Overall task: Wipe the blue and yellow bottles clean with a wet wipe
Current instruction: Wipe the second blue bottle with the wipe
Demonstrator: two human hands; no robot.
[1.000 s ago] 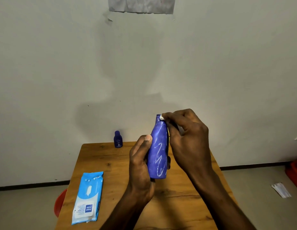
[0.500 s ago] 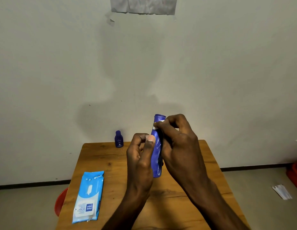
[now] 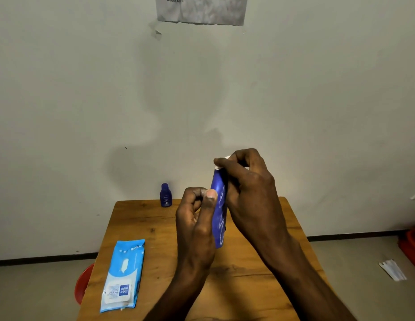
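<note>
I hold a blue bottle [image 3: 218, 205] with white scribbles upright above the wooden table [image 3: 141, 223]. My left hand [image 3: 194, 225] grips its lower body, thumb along the near side. My right hand [image 3: 245, 188] curls over the bottle's top and far side, pinching a small white wet wipe [image 3: 221, 162] against the cap. Only slivers of the wipe show between the fingers. A small dark blue bottle [image 3: 166, 195] stands at the table's far edge by the wall. No yellow bottle is in view.
A light blue pack of wet wipes [image 3: 123, 274] lies flat on the table's left side. A red bin [image 3: 82, 283] sits on the floor left of the table, another red object [image 3: 412, 246] at far right. Paper scraps [image 3: 393, 269] lie on the floor.
The bottle has turned in my hands, so its narrow side now faces me. My right hand has shifted up over the cap with the wipe.
</note>
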